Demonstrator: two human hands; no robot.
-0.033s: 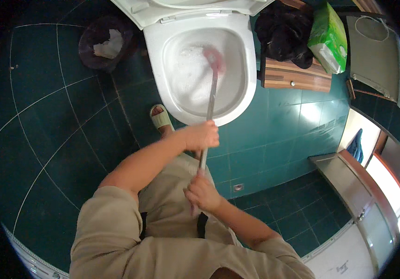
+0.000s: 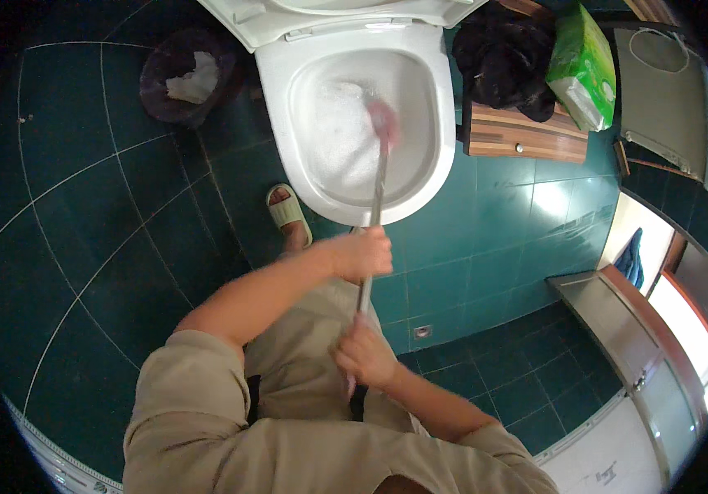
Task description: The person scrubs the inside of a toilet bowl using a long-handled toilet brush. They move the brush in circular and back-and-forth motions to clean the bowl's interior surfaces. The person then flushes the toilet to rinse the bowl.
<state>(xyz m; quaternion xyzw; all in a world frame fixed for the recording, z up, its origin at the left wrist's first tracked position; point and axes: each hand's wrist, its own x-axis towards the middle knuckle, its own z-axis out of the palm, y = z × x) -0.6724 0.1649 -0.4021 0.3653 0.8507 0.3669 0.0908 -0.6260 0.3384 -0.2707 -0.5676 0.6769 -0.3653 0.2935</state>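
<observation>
A long-handled toilet brush (image 2: 379, 185) slants between me and a white toilet (image 2: 285, 123). Its pink head, smeared by motion, is inside the bowl on the right side, among white foam (image 2: 333, 123). Around the middle of the pale handle my left hand (image 2: 362, 253) is closed, just in front of the toilet's front rim. Lower down, near the handle's pink end, my right hand (image 2: 366, 356) is wrapped round it in front of my lap. The toilet's seat and lid are raised at the back.
Left of the toilet stands a dark waste bin (image 2: 156, 90) with white paper in it. At right are a wooden drawer cabinet (image 2: 527, 146), a dark cloth bundle (image 2: 506, 66) and a green tissue pack (image 2: 580, 62). A floor drain (image 2: 422, 332) lies nearer.
The brush has shifted toward me and slightly right, its head sitting lower in the bowl. Both hands have moved with the handle.
</observation>
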